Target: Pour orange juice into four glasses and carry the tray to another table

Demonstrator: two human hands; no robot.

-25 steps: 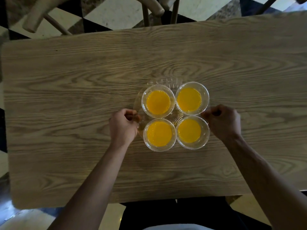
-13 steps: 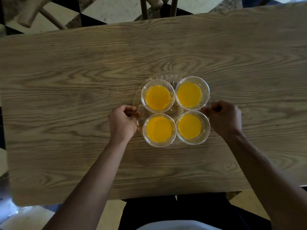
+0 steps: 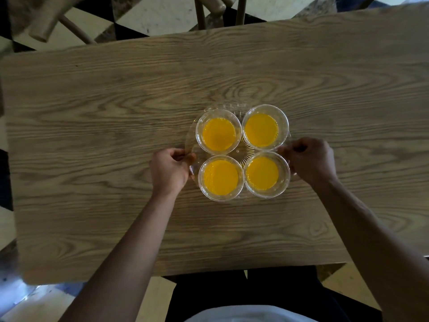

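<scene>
While the tray [image 3: 190, 145] sits on the table [image 3: 116, 112], the left hand [image 3: 168, 170] and right hand [image 3: 310, 159] grip its sides, with 4 glasses [image 3: 218, 134] of juice on it.

Since the earlier pictures the clear tray [image 3: 190, 145] with its four glasses [image 3: 243, 152] of juice sits a little closer to the table's [image 3: 92, 135] near edge in the view. The left hand [image 3: 169, 170] and right hand [image 3: 310, 159] travel with it, gripping opposite rims. The far chair [image 3: 209, 10] slides further out of the top of the picture.
</scene>
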